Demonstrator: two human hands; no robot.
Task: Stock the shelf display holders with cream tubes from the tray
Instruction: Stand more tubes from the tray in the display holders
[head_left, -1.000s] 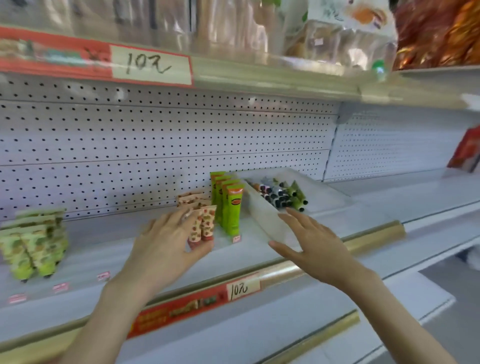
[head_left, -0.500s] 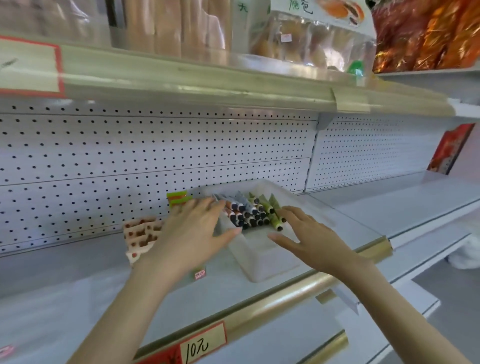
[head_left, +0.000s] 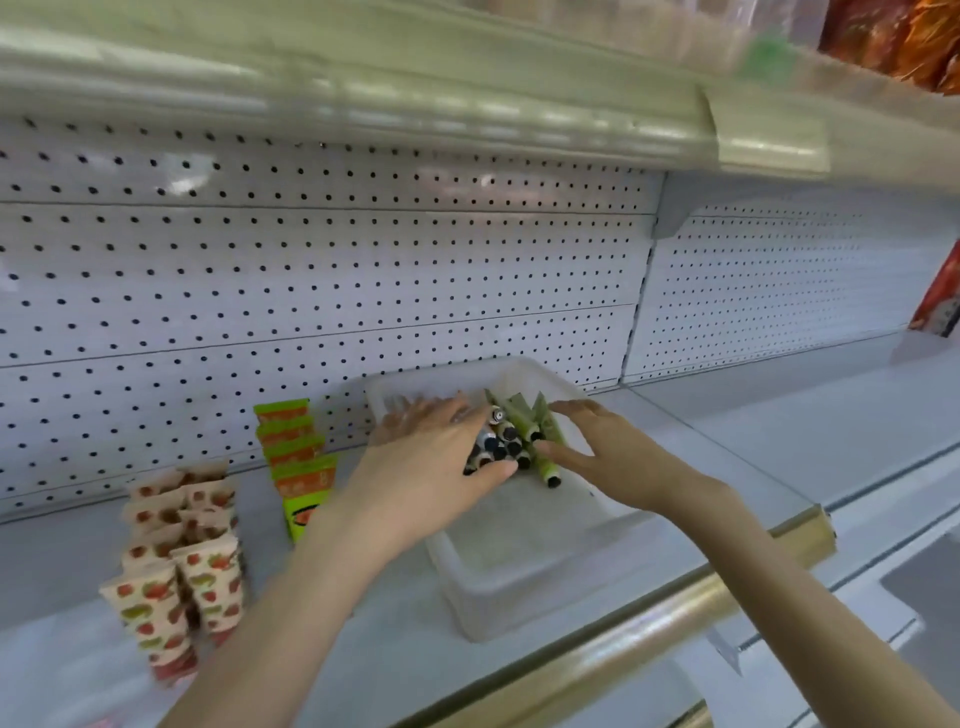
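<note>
Shelf (head_left: 727, 415) surface carries the tray (head_left: 519, 571) at its front edge. Since half a second ago, both hands have closed onto the cream tubes (head_left: 506, 441) at the tray's rear end. The left hand (head_left: 426, 467) lies flat with fingers spread; the right hand (head_left: 613, 457) touches green tubes, grip indeterminate.

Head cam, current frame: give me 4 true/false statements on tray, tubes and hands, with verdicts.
1. The left hand and right hand are both at the tubes in the tray. True.
2. The tubes fill the tray end to end. False: they are bunched at its far end and the near part is bare.
3. The strawberry-print tubes stand left of the green-and-orange packs. True.
4. The tray sits on the top shelf. False: it sits on the shelf below, in front of the pegboard.
</note>
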